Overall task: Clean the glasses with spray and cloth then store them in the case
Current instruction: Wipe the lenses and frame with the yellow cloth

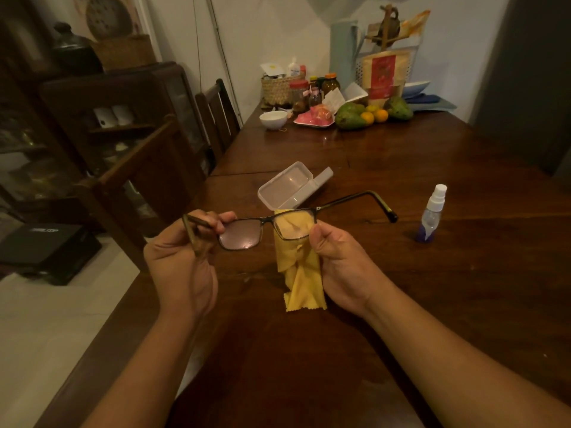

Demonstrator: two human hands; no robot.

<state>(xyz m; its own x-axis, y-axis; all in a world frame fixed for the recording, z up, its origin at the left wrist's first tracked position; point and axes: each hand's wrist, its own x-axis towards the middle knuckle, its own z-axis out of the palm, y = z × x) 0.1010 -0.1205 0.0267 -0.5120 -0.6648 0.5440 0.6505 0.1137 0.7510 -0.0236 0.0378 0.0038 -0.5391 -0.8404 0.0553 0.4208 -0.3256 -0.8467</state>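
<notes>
The left hand point(182, 261) pinches the glasses point(265, 225) at the corner of the frame, thumb and fingers closed on it where the folded side arm crosses the palm. The right hand point(336, 257) pinches a yellow cloth point(301, 273) against the other lens, thumb on the near side; the fingers behind the lens are hidden, so how they lie cannot be told. The glasses are held in the air above the table point(401, 304), roughly level, lenses facing the person. The side arm on the right stands open and reaches out toward the spray bottle point(431, 214). The cloth covers the right lens and hangs down loose below the hand, its zigzag edge lowest; it seems clear of the wood, though the dim light makes that hard to judge.

Just behind the glasses a clear plastic case point(290, 186) lies open on the table, lid tipped back. The small spray bottle stands upright to the right, well apart from the hands, with a white nozzle and a dark blue base.

At the far end of the table sit a white bowl point(273, 118), a pink plate point(313, 120), green and orange fruit point(361, 115), several jars point(315, 88) and a woven basket point(278, 89). Wooden chairs point(216, 115) and a dark cabinet point(117, 118) stand on the left.
</notes>
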